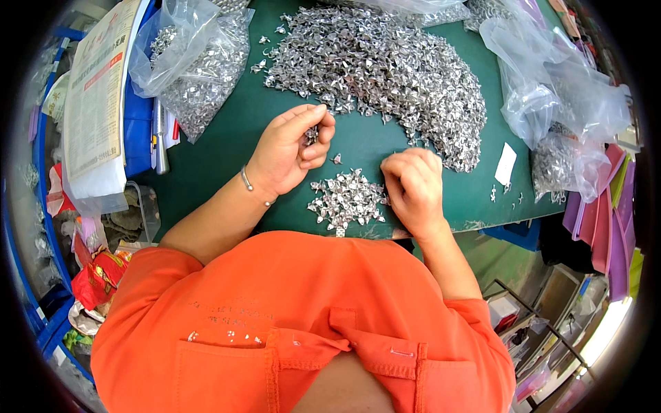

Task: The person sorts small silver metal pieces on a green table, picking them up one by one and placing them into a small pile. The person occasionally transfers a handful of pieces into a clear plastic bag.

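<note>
A wide heap of small silvery metal pieces covers the far middle of the green table. Closer to my body lies a smaller pile of like pieces, between my two hands. My left hand, with a bracelet on its wrist, is curled around several of these metal pieces. A single piece lies just right of its fingers. To the right of the small pile, my right hand is closed with its back up; its fingertips are hidden, and I cannot see whether anything is in them.
Clear plastic bags of metal pieces stand at the far left and right. A white paper tag lies on the right. Printed paper covers a blue bin at the left. Purple and pink sheets hang beyond the table's right edge.
</note>
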Demonstrator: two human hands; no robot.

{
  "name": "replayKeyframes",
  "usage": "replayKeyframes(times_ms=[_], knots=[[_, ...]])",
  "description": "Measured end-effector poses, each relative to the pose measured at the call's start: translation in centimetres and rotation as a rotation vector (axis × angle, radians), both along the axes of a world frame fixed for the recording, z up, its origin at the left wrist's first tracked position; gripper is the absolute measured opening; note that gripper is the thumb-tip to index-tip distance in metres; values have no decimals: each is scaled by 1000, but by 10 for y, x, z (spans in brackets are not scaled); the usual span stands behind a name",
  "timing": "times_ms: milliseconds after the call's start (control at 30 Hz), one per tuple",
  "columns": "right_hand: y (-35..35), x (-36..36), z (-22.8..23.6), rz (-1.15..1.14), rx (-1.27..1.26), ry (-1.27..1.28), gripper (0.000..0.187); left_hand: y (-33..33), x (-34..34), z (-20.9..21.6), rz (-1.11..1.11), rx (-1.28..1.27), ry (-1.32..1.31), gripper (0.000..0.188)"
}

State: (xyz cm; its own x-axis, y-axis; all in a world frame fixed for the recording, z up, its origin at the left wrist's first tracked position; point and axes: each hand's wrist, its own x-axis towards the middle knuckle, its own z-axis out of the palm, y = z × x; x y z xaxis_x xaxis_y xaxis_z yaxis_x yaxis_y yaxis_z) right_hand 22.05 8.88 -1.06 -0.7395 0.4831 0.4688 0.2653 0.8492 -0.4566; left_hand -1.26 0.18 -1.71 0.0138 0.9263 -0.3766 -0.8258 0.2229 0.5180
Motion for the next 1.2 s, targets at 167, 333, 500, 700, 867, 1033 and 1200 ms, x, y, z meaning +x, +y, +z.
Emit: replayKeyframes(times_ms=[167,333,500,700,867,1033,1200], knots=[[-6,11,3,68,-165,88,21,0,0,-1,-10,9,-11,24],[3,6,1,-146,-105,57,19,0,-1,-2,-13,17,-5,24],[5,3,-3,-75,-88,17,24,0,-1,-1,-6,-1,4,24],[-3,19,3,7,-122,-17,25,0,0,1,-6,-6,2,25],[-8,24,2,-99,-219,43,23,-1,-1,0,-12,-1,1,25],[-3,14,2,-49,-169,37,22,-1,0,1,-4,-2,17,25],[-2,15,-1,-63,-152,12,22,-1,0,1,-6,-1,20,25]])
